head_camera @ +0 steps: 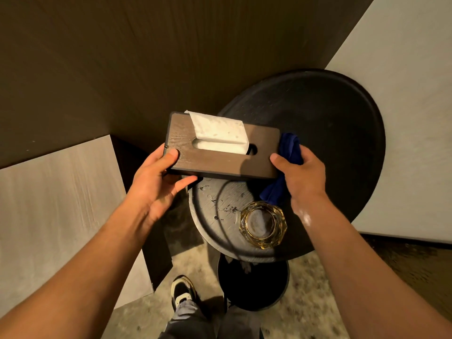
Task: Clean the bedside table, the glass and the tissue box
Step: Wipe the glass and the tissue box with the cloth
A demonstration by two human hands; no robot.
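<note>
A dark wooden tissue box [220, 160] with a white tissue [219, 132] sticking out of its slot is lifted above the table. My left hand [156, 182] grips its left end, thumb on top and fingers beneath. My right hand [300, 172] holds a blue cloth [288, 148] against the box's right end, thumb on the lid. Below stands the round black bedside table [220, 231], its lower top marked with dark smudges and specks. An amber faceted glass [263, 225] stands upright on it near the right front edge.
A larger round black tabletop [330, 133] sits higher, behind and to the right. Dark wall panel at the back, pale panels [53, 204] left and right. The table's black base [253, 285] and my shoe [182, 289] are on the speckled floor.
</note>
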